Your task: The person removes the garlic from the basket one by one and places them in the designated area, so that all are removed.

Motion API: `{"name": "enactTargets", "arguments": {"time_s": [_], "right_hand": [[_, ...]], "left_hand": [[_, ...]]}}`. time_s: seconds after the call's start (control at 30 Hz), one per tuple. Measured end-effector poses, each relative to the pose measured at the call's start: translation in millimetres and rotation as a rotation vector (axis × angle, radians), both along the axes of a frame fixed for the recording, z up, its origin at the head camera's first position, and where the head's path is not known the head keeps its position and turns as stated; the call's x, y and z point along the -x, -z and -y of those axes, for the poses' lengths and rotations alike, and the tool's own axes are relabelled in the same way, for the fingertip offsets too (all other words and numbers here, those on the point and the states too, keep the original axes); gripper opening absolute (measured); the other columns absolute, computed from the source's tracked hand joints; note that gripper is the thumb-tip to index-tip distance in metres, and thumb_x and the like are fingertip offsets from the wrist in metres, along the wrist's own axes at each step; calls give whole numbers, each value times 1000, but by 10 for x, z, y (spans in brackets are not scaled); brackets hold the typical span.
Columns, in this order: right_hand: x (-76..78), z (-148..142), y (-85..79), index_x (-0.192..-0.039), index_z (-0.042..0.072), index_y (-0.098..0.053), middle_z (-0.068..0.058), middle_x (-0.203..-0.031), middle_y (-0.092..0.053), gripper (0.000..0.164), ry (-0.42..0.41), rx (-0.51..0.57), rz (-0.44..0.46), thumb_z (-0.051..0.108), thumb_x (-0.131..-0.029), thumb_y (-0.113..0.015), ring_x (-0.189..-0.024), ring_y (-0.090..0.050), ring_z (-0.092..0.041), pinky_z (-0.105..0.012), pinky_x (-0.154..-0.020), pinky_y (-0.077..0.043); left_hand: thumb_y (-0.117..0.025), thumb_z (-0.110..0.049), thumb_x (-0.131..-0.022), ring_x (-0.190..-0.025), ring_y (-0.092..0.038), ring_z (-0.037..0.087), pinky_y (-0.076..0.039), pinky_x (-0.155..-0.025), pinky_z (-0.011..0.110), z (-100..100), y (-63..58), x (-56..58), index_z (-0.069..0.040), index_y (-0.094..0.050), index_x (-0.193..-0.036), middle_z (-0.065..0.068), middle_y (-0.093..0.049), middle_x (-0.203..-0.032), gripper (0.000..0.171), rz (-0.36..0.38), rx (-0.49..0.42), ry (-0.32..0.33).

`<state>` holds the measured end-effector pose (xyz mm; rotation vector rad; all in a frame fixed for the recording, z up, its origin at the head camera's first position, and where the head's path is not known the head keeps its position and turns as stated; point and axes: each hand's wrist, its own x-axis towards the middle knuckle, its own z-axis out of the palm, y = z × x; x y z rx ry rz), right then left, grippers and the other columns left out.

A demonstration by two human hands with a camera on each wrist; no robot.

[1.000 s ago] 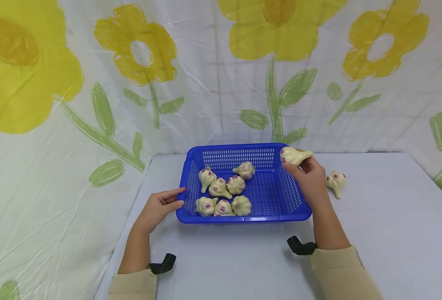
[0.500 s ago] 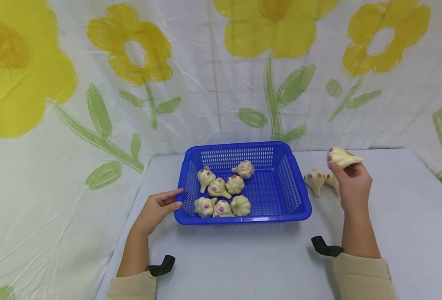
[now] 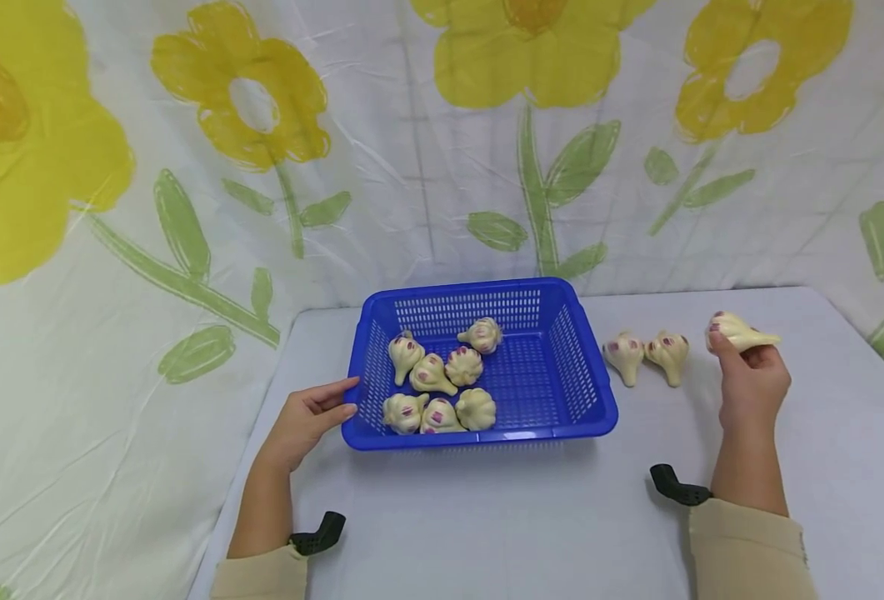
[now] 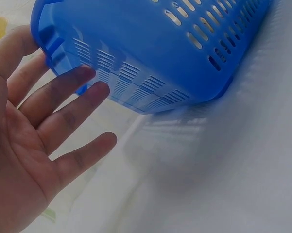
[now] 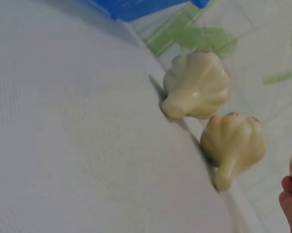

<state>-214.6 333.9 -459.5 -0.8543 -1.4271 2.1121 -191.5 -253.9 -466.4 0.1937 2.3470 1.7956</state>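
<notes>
My right hand (image 3: 756, 385) pinches a cream garlic bulb (image 3: 737, 333) with purple marks, held above the table at the right. Its stem points right. Only a little of this bulb and a fingertip enter the right wrist view. Two more bulbs lie side by side to the left of that hand: one garlic bulb (image 3: 625, 356) nearer the basket, another garlic bulb (image 3: 668, 357) beside it. A blue plastic basket (image 3: 479, 440) holds several garlic bulbs, mostly in its left half. At the basket's left rim rests my left hand (image 3: 302, 425), its fingers extended and spread in the left wrist view (image 4: 43, 126).
The table (image 3: 486, 517) has a white cover. Behind it hangs a white cloth (image 3: 382, 208) printed with yellow flowers, close to the basket's back side. A black wrist mount (image 3: 317, 533) sits on the left wrist, and another mount (image 3: 677, 485) on the right.
My right hand has carried its garlic bulb from the basket's right rim out to the right, past the two bulbs on the table. The left hand stays at the basket's left rim.
</notes>
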Motion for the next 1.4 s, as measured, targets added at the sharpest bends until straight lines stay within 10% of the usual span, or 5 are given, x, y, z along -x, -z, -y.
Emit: {"name": "enactTargets", "arguments": {"time_s": [0.3, 1.13, 1.4], "right_hand": [[12, -101, 192, -138, 12, -50, 13, -99, -66, 78, -39, 86, 91, 16, -71, -89, -95, -62, 0, -9, -65, -53], [10, -139, 293, -115, 14, -60, 11, -88, -57, 57, -36, -160, 295, 37, -72, -88, -76, -53, -1, -7, -56, -46], [11, -148, 327, -135, 4, -54, 14, -80, -56, 81, -100, -245, 382, 47, -74, -84, -69, -52, 0, -10, -52, -45]], "left_hand": [[-72, -27, -91, -109, -68, 17, -55, -90, 26, -12, -23, 4, -5, -57, -137, 22, -60, -133, 54, 18, 24, -6], [-75, -33, -87, -111, -68, 18, -55, -92, 29, -22, -74, 31, -8, -58, -137, 18, -62, -133, 58, 22, 43, -14], [-75, -32, -87, -110, -68, 17, -55, -92, 29, -6, -26, -3, -9, -59, -136, 16, -62, -133, 56, 47, 29, -32]]}}
